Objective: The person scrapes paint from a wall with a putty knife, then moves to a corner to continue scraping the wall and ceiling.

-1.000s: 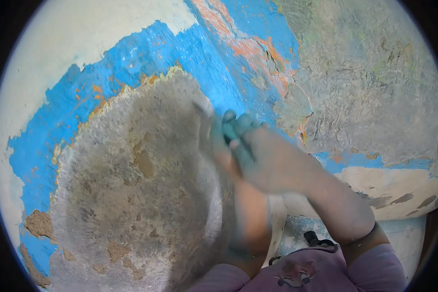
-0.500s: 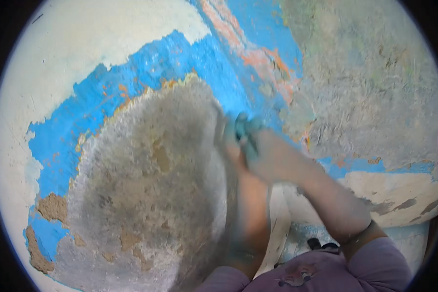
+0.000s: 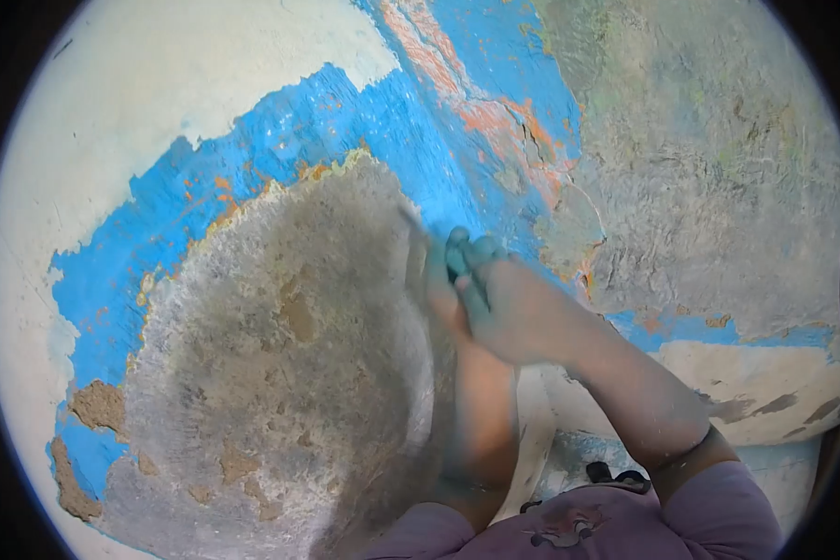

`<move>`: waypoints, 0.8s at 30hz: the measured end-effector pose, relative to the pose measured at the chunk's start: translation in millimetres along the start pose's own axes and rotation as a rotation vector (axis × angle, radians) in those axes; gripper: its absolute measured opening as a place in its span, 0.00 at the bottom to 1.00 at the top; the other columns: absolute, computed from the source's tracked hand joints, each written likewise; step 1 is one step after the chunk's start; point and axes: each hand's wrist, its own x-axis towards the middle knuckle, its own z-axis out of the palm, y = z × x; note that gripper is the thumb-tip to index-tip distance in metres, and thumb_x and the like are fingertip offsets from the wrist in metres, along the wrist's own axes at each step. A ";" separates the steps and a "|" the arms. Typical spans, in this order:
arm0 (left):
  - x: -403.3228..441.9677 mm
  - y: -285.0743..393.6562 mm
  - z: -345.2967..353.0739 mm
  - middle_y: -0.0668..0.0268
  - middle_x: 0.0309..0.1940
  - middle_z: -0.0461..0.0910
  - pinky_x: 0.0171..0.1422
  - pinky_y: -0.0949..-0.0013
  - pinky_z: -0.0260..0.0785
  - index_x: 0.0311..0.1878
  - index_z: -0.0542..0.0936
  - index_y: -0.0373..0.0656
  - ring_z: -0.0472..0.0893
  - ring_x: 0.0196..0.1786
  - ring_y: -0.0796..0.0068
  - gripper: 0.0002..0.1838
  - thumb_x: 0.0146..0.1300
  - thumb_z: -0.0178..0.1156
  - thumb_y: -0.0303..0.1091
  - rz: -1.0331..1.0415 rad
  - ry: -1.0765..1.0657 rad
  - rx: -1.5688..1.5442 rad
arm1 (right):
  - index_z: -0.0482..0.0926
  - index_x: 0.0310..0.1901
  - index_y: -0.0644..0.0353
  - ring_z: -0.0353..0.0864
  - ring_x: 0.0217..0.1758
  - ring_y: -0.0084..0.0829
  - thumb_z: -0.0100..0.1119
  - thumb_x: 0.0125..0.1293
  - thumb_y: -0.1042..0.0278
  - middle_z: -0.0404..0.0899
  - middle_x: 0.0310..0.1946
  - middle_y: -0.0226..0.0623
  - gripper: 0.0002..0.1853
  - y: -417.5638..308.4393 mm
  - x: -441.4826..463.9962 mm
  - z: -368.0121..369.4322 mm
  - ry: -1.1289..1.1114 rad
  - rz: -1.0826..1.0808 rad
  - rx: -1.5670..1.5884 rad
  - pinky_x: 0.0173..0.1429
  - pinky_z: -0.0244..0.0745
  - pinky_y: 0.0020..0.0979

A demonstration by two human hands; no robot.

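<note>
My left hand [image 3: 444, 291] and my right hand [image 3: 513, 315] are pressed together, fingers closed, against the wall. Both are coated in bluish dust. A thin dark blade [image 3: 411, 221], which looks like that of a scraper, sticks out up and left from the fingers; its handle is hidden inside the grip. Its tip lies near the border between the bare grey plaster patch [image 3: 280, 355] and the blue paint [image 3: 411, 121]. How the two hands share the handle I cannot make out.
Flaking white paint [image 3: 140, 84] covers the upper left. A cracked orange strip [image 3: 495, 117] runs diagonally beside rough grey plaster [image 3: 719, 168] on the right. A pale ledge [image 3: 747, 373] projects below it. Brown crumbly spots [image 3: 100, 408] show at the lower left.
My joined hands have shifted slightly down and left along the wall, with the blade. They are less blurred now. The grip is the same.
</note>
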 end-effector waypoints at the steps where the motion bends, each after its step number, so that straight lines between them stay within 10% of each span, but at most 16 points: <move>1: 2.5 -0.3 -3.6 0.70 0.24 0.66 0.32 0.66 0.65 0.35 0.69 0.46 0.68 0.25 0.75 0.16 0.68 0.47 0.49 0.005 -0.014 0.010 | 0.69 0.47 0.73 0.73 0.47 0.59 0.41 0.66 0.68 0.72 0.42 0.64 0.16 0.4 -4.6 5.0 0.028 -0.090 -0.073 0.52 0.68 0.48; 14: -1.8 -11.6 -9.2 0.69 0.20 0.66 0.30 0.71 0.65 0.40 0.69 0.44 0.67 0.22 0.76 0.16 0.70 0.38 0.46 0.104 0.137 0.411 | 0.67 0.49 0.69 0.69 0.52 0.59 0.41 0.66 0.66 0.69 0.46 0.61 0.16 15.1 24.7 1.0 -0.072 0.091 -0.033 0.52 0.68 0.50; 16: 7.2 -13.5 -6.1 0.69 0.20 0.66 0.30 0.71 0.65 0.40 0.69 0.44 0.68 0.22 0.76 0.17 0.70 0.38 0.46 0.135 0.130 0.456 | 0.69 0.47 0.71 0.74 0.46 0.58 0.42 0.65 0.67 0.73 0.39 0.61 0.15 19.3 8.0 7.3 0.074 -0.156 -0.076 0.49 0.70 0.48; 18: -2.1 -7.7 -13.0 0.67 0.24 0.70 0.32 0.69 0.68 0.42 0.71 0.43 0.71 0.25 0.75 0.18 0.71 0.37 0.46 -0.075 -0.019 -0.143 | 0.71 0.44 0.72 0.78 0.39 0.57 0.43 0.63 0.68 0.76 0.33 0.60 0.15 22.7 8.6 3.3 0.198 -0.390 -0.118 0.46 0.72 0.47; 21: 0.1 -14.5 -14.9 0.62 0.34 0.76 0.49 0.60 0.74 0.46 0.70 0.37 0.77 0.35 0.70 0.18 0.67 0.48 0.45 0.086 0.026 0.234 | 0.72 0.42 0.71 0.78 0.38 0.56 0.43 0.64 0.67 0.76 0.31 0.60 0.14 19.8 11.1 -0.7 -0.037 -0.079 -0.045 0.44 0.73 0.48; 24: -3.6 0.4 6.9 0.67 0.25 0.73 0.35 0.64 0.71 0.43 0.70 0.44 0.73 0.27 0.73 0.22 0.71 0.38 0.54 -0.159 0.083 -0.238 | 0.68 0.50 0.67 0.71 0.49 0.59 0.42 0.67 0.66 0.71 0.42 0.58 0.15 14.0 4.3 -15.0 -0.032 -0.223 -0.049 0.50 0.67 0.49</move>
